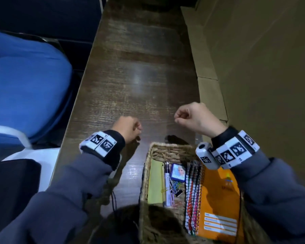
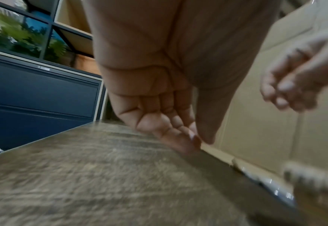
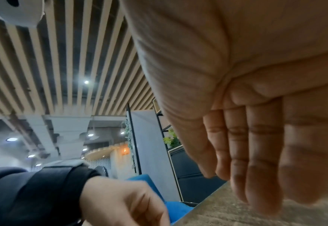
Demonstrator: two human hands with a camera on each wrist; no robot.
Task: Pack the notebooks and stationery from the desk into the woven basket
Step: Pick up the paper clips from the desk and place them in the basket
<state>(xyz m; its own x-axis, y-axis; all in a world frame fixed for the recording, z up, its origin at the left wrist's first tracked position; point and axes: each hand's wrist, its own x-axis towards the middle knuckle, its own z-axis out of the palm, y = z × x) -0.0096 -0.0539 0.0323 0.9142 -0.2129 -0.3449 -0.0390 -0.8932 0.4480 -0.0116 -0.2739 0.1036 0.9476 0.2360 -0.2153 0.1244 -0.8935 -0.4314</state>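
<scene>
The woven basket (image 1: 169, 150) stands at the near right of the dark wooden desk (image 1: 136, 76). Inside it are an orange notebook (image 1: 218, 199), spiral-bound notebooks (image 1: 192, 199), a yellow-green pad (image 1: 154, 184), pens (image 1: 166, 182), a small blue picture box (image 1: 178, 172) and coloured clips (image 1: 175, 188). My left hand (image 1: 128, 128) hovers just beyond the basket's far left corner, fingers loosely curled, holding nothing. My right hand (image 1: 192, 117) is above the basket's far end, also loosely curled and holding nothing. The wrist views show the left hand (image 2: 159, 114) and the right hand (image 3: 256, 145) with bare palms.
A blue chair (image 1: 25, 85) stands left of the desk. Cardboard panels (image 1: 262, 67) line the desk's right side. A dark blue cabinet (image 2: 39, 91) is beyond the desk's far end. Bare wood stretches away past both hands.
</scene>
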